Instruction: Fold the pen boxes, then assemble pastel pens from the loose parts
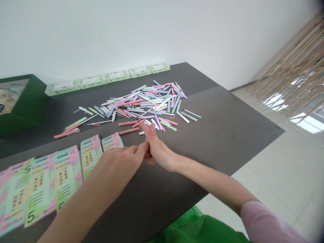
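Nearly mid-table, the left hand (118,165) and right hand (158,150) meet, pressed together at the fingers. The left lies flat and reaches across, its fingertips (144,147) against the right hand, which stands on edge with its thumb and forefinger raised. Whether either hand pinches anything small between them, I cannot tell. Just far of the right hand lie loose pink sticks (129,131), at the near edge of a scattered pile of pastel plastic sticks (141,104) in pink, green, lilac, blue and white, all flat on a dark table (222,135). Left of the left arm, overlapping printed cards (40,185) in pink and green, some marked with a 5, lie in a row. Pale green boxes (106,76) line the far edge, and a dark green box (22,104) sits far left. A pink sleeve (265,224) covers the right arm, a green bag (197,229) shows below the near edge, and thin cane strands (291,74) hang over the tiled floor (278,182) on the right.
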Motion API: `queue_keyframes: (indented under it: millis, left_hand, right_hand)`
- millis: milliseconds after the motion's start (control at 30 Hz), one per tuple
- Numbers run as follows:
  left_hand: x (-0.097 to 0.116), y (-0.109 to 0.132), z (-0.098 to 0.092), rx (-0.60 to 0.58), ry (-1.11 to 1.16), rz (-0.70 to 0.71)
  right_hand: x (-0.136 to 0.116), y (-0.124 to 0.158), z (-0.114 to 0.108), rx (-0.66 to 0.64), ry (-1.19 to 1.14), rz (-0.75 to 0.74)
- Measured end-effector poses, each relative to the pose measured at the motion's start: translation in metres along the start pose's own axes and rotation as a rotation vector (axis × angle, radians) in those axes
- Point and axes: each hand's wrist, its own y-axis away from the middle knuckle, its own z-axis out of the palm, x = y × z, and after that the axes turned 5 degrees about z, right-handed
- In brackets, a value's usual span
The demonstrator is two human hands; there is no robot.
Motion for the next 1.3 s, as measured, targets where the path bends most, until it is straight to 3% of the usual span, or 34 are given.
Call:
queue_keyframes:
  millis: [133, 267, 333, 400, 500, 567, 667, 767, 867, 1000, 1133, 1233, 1300]
  left_hand:
    - [0.002, -0.005, -0.008, -0.134, 0.013, -0.036]
    - [0.004, -0.005, -0.004, -0.166, -0.035, -0.04]
    - [0.002, 0.0, -0.001, -0.128, -0.019, -0.019]
    - [-0.002, 0.01, 0.002, -0.015, 0.018, 0.006]
    - [-0.01, 0.026, 0.002, 0.205, -0.016, 0.016]
    - [-0.013, 0.032, 0.003, 0.302, -0.068, 0.023]
    - [-0.012, 0.034, 0.004, 0.323, -0.09, 0.06]
    - [-0.008, 0.034, 0.004, 0.308, -0.118, 0.073]
    - [-0.006, 0.037, 0.006, 0.37, -0.142, 0.097]
    - [-0.006, 0.041, 0.011, 0.372, -0.121, 0.138]
    - [-0.006, 0.042, 0.017, 0.394, -0.103, 0.165]
    - [-0.015, 0.043, 0.021, 0.441, -0.006, 0.241]
    - [-0.03, 0.038, 0.024, 0.428, 0.079, 0.171]
  right_hand:
    - [0.004, -0.003, 0.002, -0.006, 0.016, 0.065]
    - [0.007, -0.004, 0.002, 0.003, 0.058, 0.07]
    - [0.007, -0.003, 0.0, -0.019, 0.066, 0.05]
    - [0.007, 0.0, -0.006, -0.039, 0.132, -0.037]
    - [0.007, 0.007, -0.018, 0.09, 0.376, -0.233]
    - [0.005, 0.014, -0.024, 0.192, 0.494, -0.266]
    - [-0.001, 0.024, -0.025, 0.166, 0.556, -0.207]
    - [-0.005, 0.028, -0.019, 0.104, 0.677, -0.235]
    - [-0.006, 0.025, -0.014, 0.091, 0.713, -0.247]
    - [0.001, 0.021, -0.012, 0.034, 0.661, -0.241]
    - [0.013, 0.02, -0.01, 0.032, 0.758, -0.307]
    - [0.018, 0.019, -0.012, 0.04, 0.791, -0.332]
    - [0.021, 0.018, -0.018, 0.068, 0.772, -0.327]
